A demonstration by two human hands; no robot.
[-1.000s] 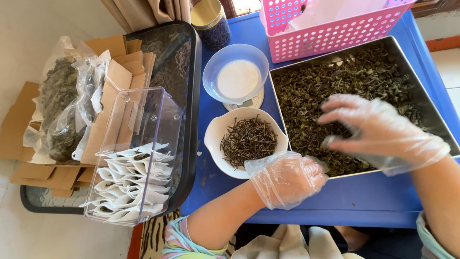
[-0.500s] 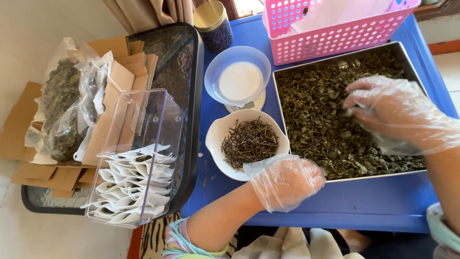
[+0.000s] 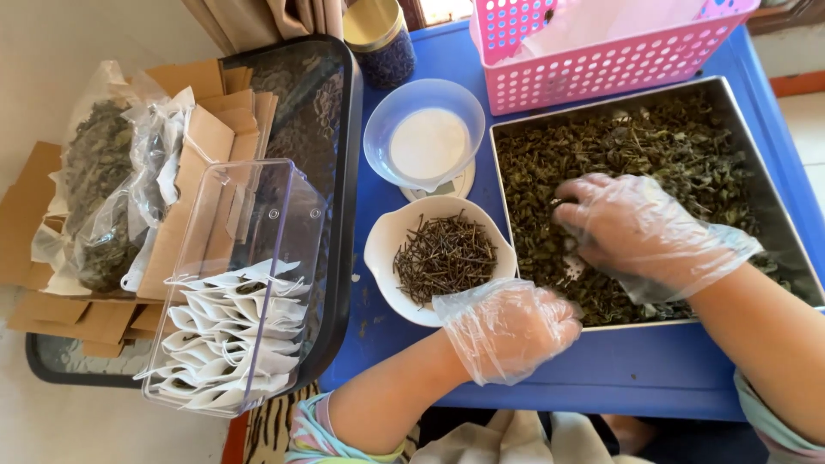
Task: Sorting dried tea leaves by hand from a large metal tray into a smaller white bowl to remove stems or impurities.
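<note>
A person's gloved right hand (image 3: 632, 232) presses down into the dried green leaves (image 3: 627, 163) filling a metal tray (image 3: 778, 215) on the right of the blue bench (image 3: 601, 365), fingers curled among them, though whether it grips any cannot be told. The gloved left hand (image 3: 507, 331) rests loosely closed and empty at the near rim of a white bowl (image 3: 387, 249) of dark stems (image 3: 445, 255). Farther off stand a clear bowl (image 3: 378, 129) on a scale and a pink basket (image 3: 601, 60); a clear box (image 3: 249, 283) of paper sachets lies left.

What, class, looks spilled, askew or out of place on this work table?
Little stands out. A few dark crumbs lie loose on the blue table below the white bowl of stems. The clear box of filled sachets sits tilted on the black tray.
</note>
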